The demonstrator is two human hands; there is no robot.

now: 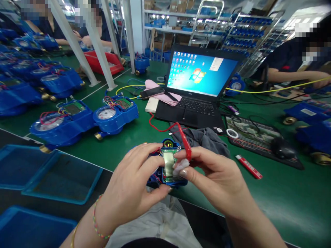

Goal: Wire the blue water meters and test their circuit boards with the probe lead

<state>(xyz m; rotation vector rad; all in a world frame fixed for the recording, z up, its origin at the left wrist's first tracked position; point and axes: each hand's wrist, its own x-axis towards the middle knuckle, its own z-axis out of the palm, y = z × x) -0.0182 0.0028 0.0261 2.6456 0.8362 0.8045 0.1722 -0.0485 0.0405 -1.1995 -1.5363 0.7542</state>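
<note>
In front of me at the table's edge sits a blue water meter [183, 183] with a green circuit board and a pale display [169, 164] showing. My left hand [139, 175] wraps round its left side, fingers over the top and thumb along the near edge, hiding much of the dial. Between thumb and fingers, my right hand [214, 175] grips a red-wrapped cable probe [186, 146] with a whitish wrapped lower part [181, 167]. That lower part is against the board's right side; its exact contact point is hidden. A thin red wire runs from the probe towards the white box.
Behind are an open laptop [186, 110], a white box [152, 105], a phone [152, 92] and a grey cloth [204, 139]. Right lie a red-and-white stick [248, 167] and a mouse [283, 148]. More blue meters [116, 115] stand left. Co-workers sit at both sides.
</note>
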